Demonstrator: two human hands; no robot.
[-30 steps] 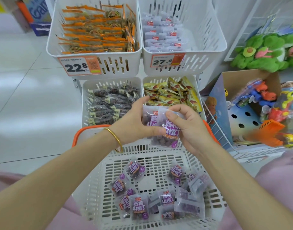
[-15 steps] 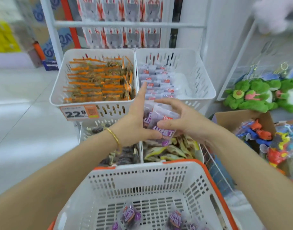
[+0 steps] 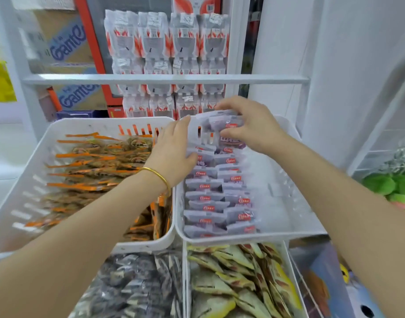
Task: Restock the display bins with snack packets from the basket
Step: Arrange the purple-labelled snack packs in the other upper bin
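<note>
My right hand grips a small stack of clear snack packets with purple fruit and red labels, held at the far end of the upper right white bin. That bin holds two rows of the same packets along its left side. My left hand, with a gold bangle on the wrist, has its fingers straight and its thumb against the packets at the far left of the rows. The basket is out of view.
The upper left bin is full of orange-edged packets. Below sit a bin of dark packets and a bin of yellow packets. White pouches hang behind. Green plush toys are at the right.
Both hands rose from the basket and carried the packets forward over the upper right bin. My view lifted, so the basket dropped out of sight. My left hand let go of the stack.
</note>
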